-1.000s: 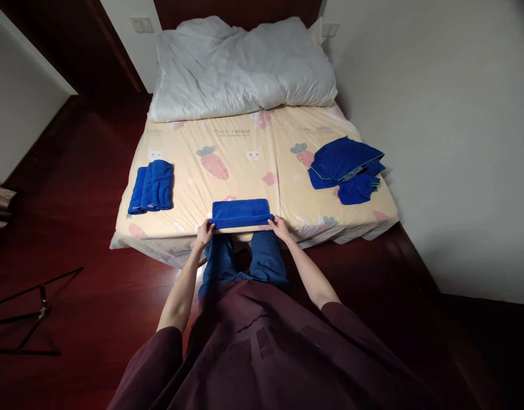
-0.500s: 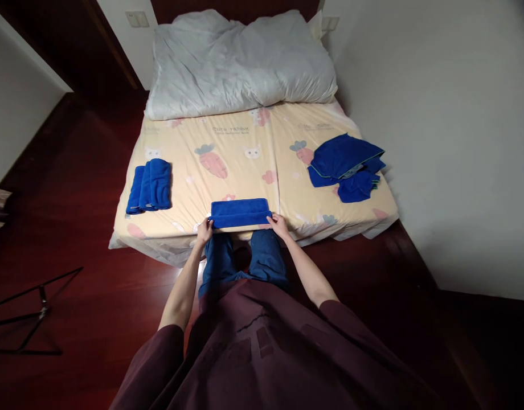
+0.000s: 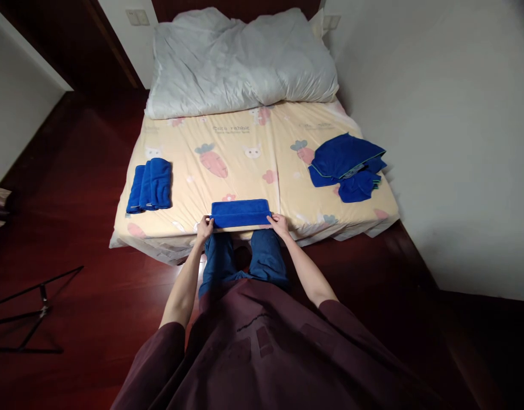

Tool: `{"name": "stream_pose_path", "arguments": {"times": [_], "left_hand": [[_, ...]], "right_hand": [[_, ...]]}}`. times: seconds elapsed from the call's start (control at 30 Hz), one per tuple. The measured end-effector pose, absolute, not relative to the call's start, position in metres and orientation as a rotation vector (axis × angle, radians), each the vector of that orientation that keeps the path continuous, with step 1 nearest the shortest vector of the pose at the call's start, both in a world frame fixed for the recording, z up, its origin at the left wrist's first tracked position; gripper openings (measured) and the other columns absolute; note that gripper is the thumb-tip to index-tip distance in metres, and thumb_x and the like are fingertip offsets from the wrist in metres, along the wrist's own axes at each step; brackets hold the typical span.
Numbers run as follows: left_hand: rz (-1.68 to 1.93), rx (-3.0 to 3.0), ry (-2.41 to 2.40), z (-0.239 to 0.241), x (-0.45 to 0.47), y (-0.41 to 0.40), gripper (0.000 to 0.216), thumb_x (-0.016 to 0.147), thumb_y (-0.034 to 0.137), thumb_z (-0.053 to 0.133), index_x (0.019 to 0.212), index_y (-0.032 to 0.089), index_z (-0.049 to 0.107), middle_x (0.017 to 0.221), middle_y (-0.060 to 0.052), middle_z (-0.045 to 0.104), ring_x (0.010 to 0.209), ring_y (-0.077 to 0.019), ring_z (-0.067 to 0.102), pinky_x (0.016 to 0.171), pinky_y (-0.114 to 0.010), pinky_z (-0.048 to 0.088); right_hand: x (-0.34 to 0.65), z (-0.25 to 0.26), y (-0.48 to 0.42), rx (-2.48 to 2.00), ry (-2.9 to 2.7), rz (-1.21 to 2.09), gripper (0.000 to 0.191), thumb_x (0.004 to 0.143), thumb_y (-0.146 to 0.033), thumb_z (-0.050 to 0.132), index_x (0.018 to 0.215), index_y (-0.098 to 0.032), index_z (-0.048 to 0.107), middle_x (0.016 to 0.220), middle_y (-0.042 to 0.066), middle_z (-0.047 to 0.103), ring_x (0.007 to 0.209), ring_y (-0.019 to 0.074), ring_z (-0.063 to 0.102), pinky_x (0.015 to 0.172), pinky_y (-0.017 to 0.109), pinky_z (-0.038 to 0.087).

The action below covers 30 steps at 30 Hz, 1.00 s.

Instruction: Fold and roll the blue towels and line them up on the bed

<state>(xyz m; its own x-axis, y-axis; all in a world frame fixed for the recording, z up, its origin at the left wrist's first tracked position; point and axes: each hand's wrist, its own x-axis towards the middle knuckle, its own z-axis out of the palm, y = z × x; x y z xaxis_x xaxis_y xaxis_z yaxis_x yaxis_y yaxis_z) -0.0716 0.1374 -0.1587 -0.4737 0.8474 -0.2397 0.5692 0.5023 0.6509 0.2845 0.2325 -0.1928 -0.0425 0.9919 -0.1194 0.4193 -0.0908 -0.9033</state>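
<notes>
A blue towel (image 3: 240, 213), folded into a long strip with a fold line along it, lies at the front edge of the bed. My left hand (image 3: 205, 227) pinches its left end. At the opposite end, my right hand (image 3: 279, 224) has the near right corner between thumb and fingers. Several rolled or folded blue towels (image 3: 150, 185) lie side by side on the bed to the left. A loose heap of blue cloths (image 3: 345, 162) with green edging rests on the right.
The bed (image 3: 236, 165) has a pale yellow sheet with carrots and rabbits. A bulky grey-white quilt (image 3: 240, 62) lies at its head. Black metal legs of a stand (image 3: 42, 302) are on the dark red floor at left. A white wall (image 3: 437, 142) rises on the right.
</notes>
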Motion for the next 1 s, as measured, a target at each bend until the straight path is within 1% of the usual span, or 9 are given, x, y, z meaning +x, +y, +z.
{"name": "stream_pose_path", "arguments": {"times": [0.17,0.33,0.53,0.67,0.73,0.77,0.83,0.9,1.0], "left_hand": [[0.669,1.13,2.223,-0.16,-0.072,0.138,0.033,0.098,0.038,0.053,0.119,0.015,0.064,0.106,-0.017,0.078,0.102,-0.0289,0.074,0.095,-0.04,0.053],[0.682,1.132,2.233,-0.16,-0.072,0.138,0.029,0.097,0.037,0.054,0.116,0.017,0.063,0.103,-0.018,0.078,0.103,-0.0304,0.073,0.096,-0.042,0.052],[0.692,1.137,2.225,-0.159,-0.072,0.138,0.027,0.097,0.036,0.054,0.116,0.017,0.061,0.1,-0.016,0.078,0.099,-0.0286,0.074,0.094,-0.041,0.053],[0.659,1.137,2.227,-0.159,-0.07,0.138,0.028,0.098,0.036,0.054,0.117,0.017,0.06,0.1,-0.015,0.077,0.1,-0.0284,0.073,0.095,-0.041,0.053],[0.653,1.184,2.225,-0.158,-0.07,0.136,0.032,0.099,0.034,0.053,0.124,0.015,0.057,0.1,-0.016,0.076,0.101,-0.0288,0.072,0.096,-0.042,0.054],[0.672,1.25,2.229,-0.157,-0.07,0.134,0.035,0.099,0.033,0.052,0.128,0.013,0.056,0.104,-0.017,0.075,0.104,-0.0292,0.071,0.098,-0.044,0.054],[0.753,1.465,2.239,-0.155,-0.072,0.128,0.04,0.098,0.028,0.051,0.135,0.011,0.053,0.118,-0.021,0.07,0.116,-0.0304,0.067,0.105,-0.046,0.051],[0.823,1.743,2.189,-0.152,-0.075,0.121,0.043,0.099,0.025,0.047,0.139,0.012,0.052,0.137,-0.023,0.061,0.131,-0.0306,0.058,0.114,-0.048,0.046],[0.728,2.079,1.947,-0.152,-0.077,0.113,0.049,0.1,0.027,0.046,0.148,0.015,0.049,0.158,-0.018,0.045,0.147,-0.0292,0.043,0.122,-0.048,0.038]], "right_hand": [[0.283,-0.198,0.237,-1.631,-1.522,1.081,0.032,0.073,-0.054,0.07,0.074,-0.022,0.065,0.081,0.011,0.078,0.081,0.0298,0.076,0.073,0.037,0.06],[0.282,-0.2,0.24,-1.66,-1.521,1.079,0.031,0.071,-0.053,0.071,0.07,-0.023,0.065,0.076,0.009,0.078,0.078,0.0279,0.076,0.068,0.034,0.059],[0.28,-0.199,0.242,-1.707,-1.519,1.086,0.027,0.073,-0.048,0.072,0.071,-0.021,0.067,0.078,0.008,0.078,0.079,0.026,0.077,0.068,0.031,0.058],[0.279,-0.194,0.241,-1.751,-1.568,1.072,0.026,0.078,-0.047,0.071,0.076,-0.02,0.069,0.082,0.008,0.079,0.082,0.0256,0.077,0.071,0.03,0.059],[0.279,-0.189,0.238,-1.757,-1.636,1.04,0.027,0.082,-0.045,0.068,0.087,-0.019,0.072,0.085,0.009,0.079,0.084,0.0261,0.076,0.076,0.033,0.06],[0.28,-0.186,0.236,-1.745,-1.686,0.992,0.029,0.085,-0.044,0.066,0.097,-0.018,0.073,0.089,0.01,0.079,0.086,0.0267,0.076,0.08,0.035,0.06],[0.281,-0.18,0.229,-1.682,-1.795,0.806,0.04,0.09,-0.039,0.061,0.121,-0.015,0.069,0.106,0.013,0.078,0.099,0.0283,0.074,0.092,0.041,0.058],[0.283,-0.174,0.22,-1.558,-1.915,0.578,0.048,0.095,-0.034,0.055,0.139,-0.015,0.06,0.129,0.016,0.07,0.12,0.0291,0.066,0.107,0.046,0.051],[0.283,-0.168,0.208,-1.296,-2.189,0.421,0.051,0.101,-0.032,0.047,0.149,-0.017,0.054,0.153,0.013,0.055,0.144,0.0264,0.049,0.122,0.046,0.037]]}}
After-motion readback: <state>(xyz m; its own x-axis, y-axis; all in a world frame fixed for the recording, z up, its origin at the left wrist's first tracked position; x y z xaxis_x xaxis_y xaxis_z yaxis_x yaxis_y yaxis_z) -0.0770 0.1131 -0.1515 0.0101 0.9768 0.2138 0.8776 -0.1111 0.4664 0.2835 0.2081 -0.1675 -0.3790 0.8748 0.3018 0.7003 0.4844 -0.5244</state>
